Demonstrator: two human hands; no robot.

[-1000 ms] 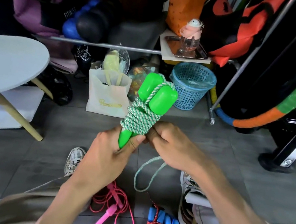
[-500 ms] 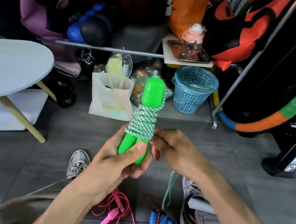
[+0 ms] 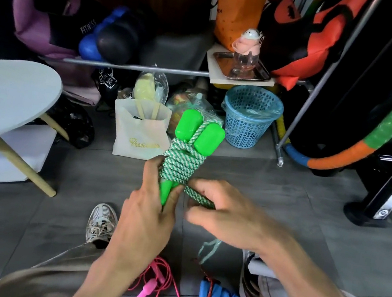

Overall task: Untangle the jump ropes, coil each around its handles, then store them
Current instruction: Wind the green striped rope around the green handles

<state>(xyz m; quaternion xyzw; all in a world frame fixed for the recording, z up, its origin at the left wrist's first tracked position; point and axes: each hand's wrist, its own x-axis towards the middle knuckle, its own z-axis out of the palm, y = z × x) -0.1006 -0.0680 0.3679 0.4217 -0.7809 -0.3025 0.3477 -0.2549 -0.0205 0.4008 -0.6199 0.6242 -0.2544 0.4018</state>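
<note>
Blue basket point(image 3: 250, 120) and paper bag point(image 3: 139, 132) stood behind, pink rope point(image 3: 155, 292) on floor below, green handles point(image 3: 198, 136) upright, side by side, striped rope point(image 3: 182, 166) coiled around them, your left hand point(image 3: 149, 215) gripped the handles' base, your right hand point(image 3: 228, 216) pinched the rope's loose strand.

Green jump rope point(image 3: 182, 164) coiled around upright handles point(image 3: 198, 133).

Single head-worn wide-angle view, no second view to overlap. Looks forward and down from above the person's forearms, close on the left hand point(image 3: 151, 218) and right hand point(image 3: 225, 216) at frame centre. Floor point(image 3: 307, 215) fills the middle band; shoes point(image 3: 101, 223) and knees at the bottom edge. Faces a cluttered rack point(image 3: 136, 67) further back, blue basket point(image 3: 250, 118) under it, round table point(image 3: 7, 94) at left. Straight lines bow toward the edges.
</note>
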